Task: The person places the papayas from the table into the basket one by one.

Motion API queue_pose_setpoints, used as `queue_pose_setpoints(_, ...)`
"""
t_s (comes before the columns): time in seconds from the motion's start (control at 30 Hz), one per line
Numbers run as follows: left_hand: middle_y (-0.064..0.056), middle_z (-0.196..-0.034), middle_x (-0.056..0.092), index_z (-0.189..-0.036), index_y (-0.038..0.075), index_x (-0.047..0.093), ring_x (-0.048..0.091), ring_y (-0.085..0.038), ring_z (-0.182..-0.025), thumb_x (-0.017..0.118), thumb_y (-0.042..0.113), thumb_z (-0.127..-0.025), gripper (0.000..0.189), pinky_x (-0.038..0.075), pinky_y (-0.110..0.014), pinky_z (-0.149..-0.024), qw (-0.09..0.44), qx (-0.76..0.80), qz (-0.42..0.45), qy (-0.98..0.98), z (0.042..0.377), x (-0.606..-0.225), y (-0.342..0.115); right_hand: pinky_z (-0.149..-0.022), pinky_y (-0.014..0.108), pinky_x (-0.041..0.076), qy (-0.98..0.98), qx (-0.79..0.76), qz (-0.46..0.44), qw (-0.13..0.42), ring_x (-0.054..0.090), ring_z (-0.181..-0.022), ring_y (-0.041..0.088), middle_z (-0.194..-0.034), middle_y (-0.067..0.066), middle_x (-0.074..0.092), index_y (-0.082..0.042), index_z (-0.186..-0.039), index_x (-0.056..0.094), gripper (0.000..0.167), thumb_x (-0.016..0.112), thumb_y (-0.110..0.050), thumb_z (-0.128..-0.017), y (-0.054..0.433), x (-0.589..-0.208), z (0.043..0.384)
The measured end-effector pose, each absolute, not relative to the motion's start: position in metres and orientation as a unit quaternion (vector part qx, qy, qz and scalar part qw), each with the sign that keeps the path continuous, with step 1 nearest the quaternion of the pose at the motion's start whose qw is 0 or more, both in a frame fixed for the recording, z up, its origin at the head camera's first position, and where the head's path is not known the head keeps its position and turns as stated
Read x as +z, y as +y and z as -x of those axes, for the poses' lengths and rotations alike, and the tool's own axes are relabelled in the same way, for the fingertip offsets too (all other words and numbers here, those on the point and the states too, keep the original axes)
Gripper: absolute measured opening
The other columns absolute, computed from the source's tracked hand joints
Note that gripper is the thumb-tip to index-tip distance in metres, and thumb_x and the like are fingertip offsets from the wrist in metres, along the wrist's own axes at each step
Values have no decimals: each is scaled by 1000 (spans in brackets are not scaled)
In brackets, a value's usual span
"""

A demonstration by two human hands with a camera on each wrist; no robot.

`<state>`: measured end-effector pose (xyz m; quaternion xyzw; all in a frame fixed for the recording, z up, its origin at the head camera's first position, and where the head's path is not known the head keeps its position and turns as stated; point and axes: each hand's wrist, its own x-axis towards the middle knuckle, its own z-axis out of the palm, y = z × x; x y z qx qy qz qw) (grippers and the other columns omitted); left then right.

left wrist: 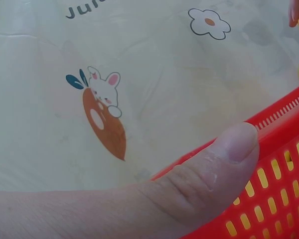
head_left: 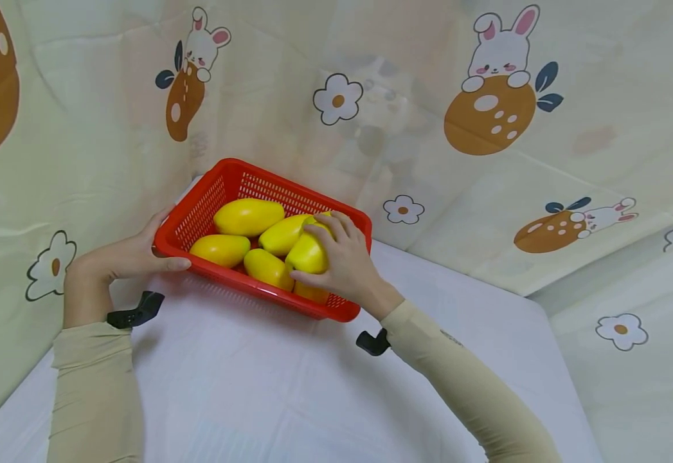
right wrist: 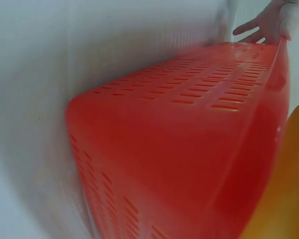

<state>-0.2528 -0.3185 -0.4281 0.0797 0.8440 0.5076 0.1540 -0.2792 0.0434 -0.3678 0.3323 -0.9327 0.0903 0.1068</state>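
Note:
A red plastic basket [head_left: 272, 292] holds several yellow mangoes [head_left: 249, 217]. My left hand [head_left: 134, 254] grips the basket's left end, its thumb along the rim in the left wrist view. In the right wrist view, that hand's fingers [right wrist: 246, 27] spread by the outer wall. Over the basket's right end, my right hand [head_left: 344, 260] holds a yellow fruit [head_left: 308, 252] with a dimpled end, fingers over its top and thumb at its lower side. More yellow fruit [head_left: 311, 291] lies beneath that hand, partly hidden.
The basket stands on a white-covered table [head_left: 243, 379] near its back edge. Behind and beside it hangs a cream curtain [head_left: 278, 83] printed with rabbits and flowers. Black wrist mounts [head_left: 136, 310] sit on both arms.

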Motion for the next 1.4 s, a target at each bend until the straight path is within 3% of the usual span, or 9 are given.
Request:
queue_pose_setpoints(1.0,-16,-153,15,-151,28,-12,20,-39,-135,74,43,-77,115,54,-52,-86,149,513,-79,842,258,-431,-321,-115,55,18,-924,74,-371,47,19,-142,28,-149,2,32,-23,-139,44,78,60,-68,-77,14,-375,289)
queue_pose_setpoints(1.4,-16,-152,16,-151,26,-13,21,-38,-135,72,44,-79,113,50,-54,-92,151,510,-90,842,258,-432,-323,-114,58,20,-920,41,-389,26,17,-143,28,-149,2,31,-24,-138,44,79,57,-71,-77,4,-381,290)
